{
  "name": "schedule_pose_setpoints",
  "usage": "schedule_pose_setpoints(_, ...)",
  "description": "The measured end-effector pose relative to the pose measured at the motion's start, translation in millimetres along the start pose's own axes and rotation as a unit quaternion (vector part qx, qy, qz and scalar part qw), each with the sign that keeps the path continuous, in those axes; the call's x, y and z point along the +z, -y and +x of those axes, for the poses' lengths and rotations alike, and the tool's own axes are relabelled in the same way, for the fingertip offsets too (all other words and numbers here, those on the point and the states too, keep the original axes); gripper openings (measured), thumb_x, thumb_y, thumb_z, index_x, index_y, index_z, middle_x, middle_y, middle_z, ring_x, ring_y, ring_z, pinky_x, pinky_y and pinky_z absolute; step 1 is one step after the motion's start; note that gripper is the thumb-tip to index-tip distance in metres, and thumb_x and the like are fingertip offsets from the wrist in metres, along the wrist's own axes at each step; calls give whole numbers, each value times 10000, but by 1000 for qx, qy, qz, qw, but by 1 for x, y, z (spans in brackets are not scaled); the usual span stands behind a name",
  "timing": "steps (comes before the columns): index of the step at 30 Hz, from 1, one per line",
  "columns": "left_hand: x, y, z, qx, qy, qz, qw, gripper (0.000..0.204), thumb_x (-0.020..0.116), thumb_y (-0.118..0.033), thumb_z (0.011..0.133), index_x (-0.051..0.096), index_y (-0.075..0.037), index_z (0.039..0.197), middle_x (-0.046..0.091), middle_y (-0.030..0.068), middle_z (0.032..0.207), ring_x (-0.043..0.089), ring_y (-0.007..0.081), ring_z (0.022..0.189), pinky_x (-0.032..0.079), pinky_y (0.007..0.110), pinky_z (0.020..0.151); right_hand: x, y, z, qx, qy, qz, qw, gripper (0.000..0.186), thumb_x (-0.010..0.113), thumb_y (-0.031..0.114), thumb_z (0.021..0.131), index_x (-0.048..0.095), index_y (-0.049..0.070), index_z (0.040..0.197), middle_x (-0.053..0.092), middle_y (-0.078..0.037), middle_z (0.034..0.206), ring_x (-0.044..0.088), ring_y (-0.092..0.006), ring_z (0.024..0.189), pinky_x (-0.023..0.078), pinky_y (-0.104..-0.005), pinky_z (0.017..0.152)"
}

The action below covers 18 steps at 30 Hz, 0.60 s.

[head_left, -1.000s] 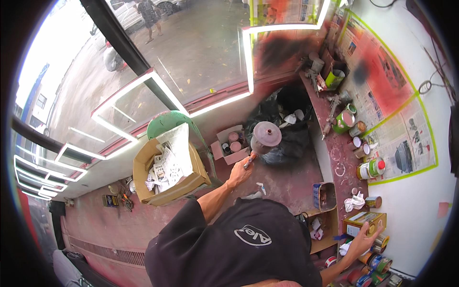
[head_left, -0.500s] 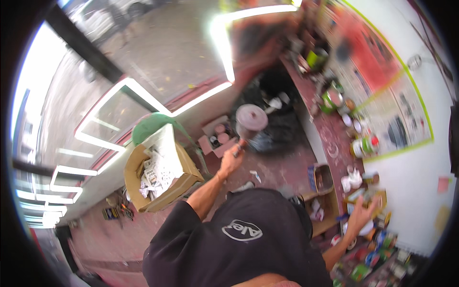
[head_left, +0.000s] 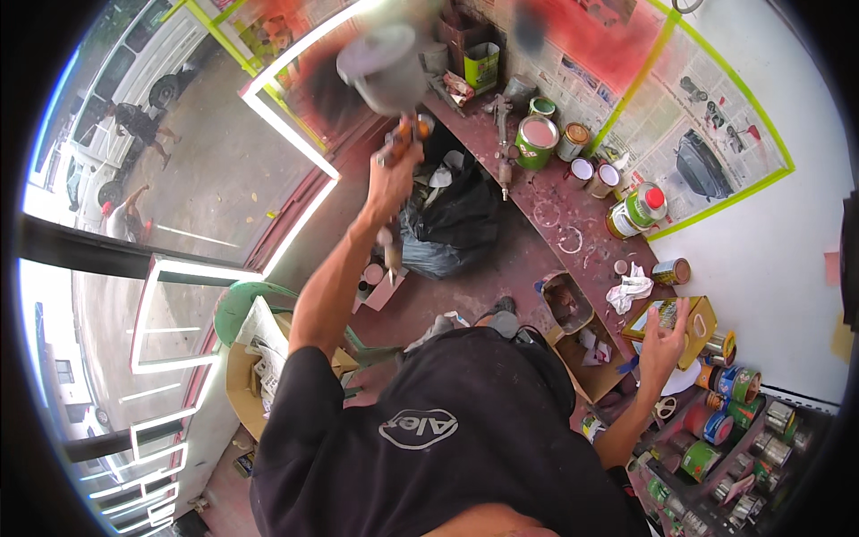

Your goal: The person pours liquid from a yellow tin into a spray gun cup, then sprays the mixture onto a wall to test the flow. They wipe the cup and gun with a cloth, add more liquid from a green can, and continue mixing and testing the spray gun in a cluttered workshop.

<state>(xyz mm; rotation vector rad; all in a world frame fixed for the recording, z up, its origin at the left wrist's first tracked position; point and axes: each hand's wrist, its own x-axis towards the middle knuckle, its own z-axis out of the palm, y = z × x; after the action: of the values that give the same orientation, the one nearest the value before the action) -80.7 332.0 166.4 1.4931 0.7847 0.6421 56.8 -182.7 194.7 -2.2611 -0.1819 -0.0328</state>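
Observation:
My left hand [head_left: 395,179], stretched far forward, is closed round the grip of a paint spray gun [head_left: 389,148]. On top of the gun is a grey paint cup [head_left: 385,72], blurred by motion. The gun is up in front of me, above a black plastic bag [head_left: 447,228]. Over on the right, my right hand [head_left: 664,345] is raised with its fingers apart, nothing in it. It overlaps a yellow rectangular tin [head_left: 700,331] on the bench, and I cannot tell whether they touch.
A stained bench [head_left: 546,210] runs along the right wall, bearing a green paint can [head_left: 535,143], another spray gun [head_left: 503,148], a red-capped bottle [head_left: 637,210] and a crumpled cloth [head_left: 629,288]. Several cans fill a rack [head_left: 716,465]. A cardboard box [head_left: 242,380] stands left, beside windows.
My left hand has raised the spray gun forward and to the left. My right hand stays open by the yellow tin. The whole view has turned, bringing more of the bench in.

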Motion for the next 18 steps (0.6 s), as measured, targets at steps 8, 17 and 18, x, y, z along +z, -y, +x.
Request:
schedule_pose_setpoints(8, 81, -76, 186, -3, 8, 43, 999, 333, 693, -380, 1018, 675, -50, 1054, 610, 29, 780, 464, 109, 460, 396, 315, 399, -6, -34, 6, 72, -12, 45, 996, 734, 697, 223, 1036, 335, -19, 1626, 515, -213, 1578, 722, -245, 1076, 592, -357, 867)
schedule_pose_setpoints(17, 126, -71, 315, -66, 41, 64, 995, 478, 636, -616, 990, 718, -147, 1032, 595, 19, 784, 454, 107, 536, 396, 331, 471, -1, -24, -58, 197, -109, -97, 969, 682, 703, 264, 1028, 422, 14, 1597, 634, -216, 1453, 749, -238, 963, 579, -365, 816)
schedule_pose_setpoints(18, 128, -68, 324, -77, 53, 63, 994, 518, 622, -653, 980, 718, -145, 1007, 597, 21, 790, 456, 111, 537, 400, 346, 476, 3, -25, -65, 200, -112, -101, 968, 660, 698, 252, 1028, 441, 4, 1583, 628, -228, 1456, 745, -271, 1037, 579, -375, 834)
